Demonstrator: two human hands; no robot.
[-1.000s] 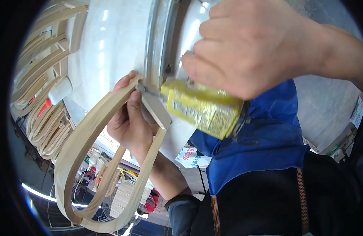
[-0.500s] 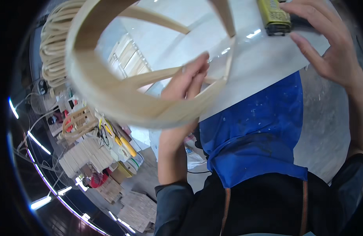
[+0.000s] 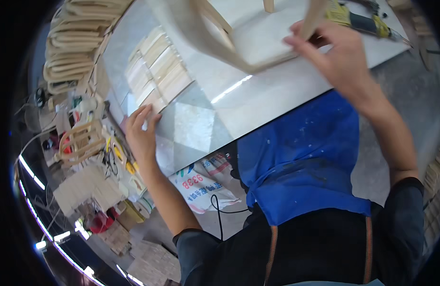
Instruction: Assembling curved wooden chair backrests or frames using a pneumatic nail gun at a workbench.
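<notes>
A pale wooden chair frame (image 3: pixel 229 57) stands at the far middle of the table, its curved part blurred. My right hand (image 3: pixel 336 57) is closed around one of its upright legs, thumb and fingers on either side of the wood. At the left, my left hand (image 3: pixel 141 133) reaches to the near end of a group of flat wooden slats (image 3: pixel 158 66). Its fingers are bent and apart, with the tips at the closest slat; whether they press on it I cannot tell. Beyond my right hand lies a yellow-green and dark power tool (image 3: pixel 365 21) with a thin bit.
The table (image 3: pixel 267 100) has a pale smooth top and a straight near edge. Curved wooden parts (image 3: pixel 79 43) are piled at the far left. A printed white sack (image 3: pixel 208 186) and a black cable (image 3: pixel 219 214) are below the near edge. My blue apron (image 3: pixel 301 138) hangs against it.
The chair frame has moved away from me, toward the far side. My left hand has left it for the slats. My right hand has gone from the power tool to the frame's leg.
</notes>
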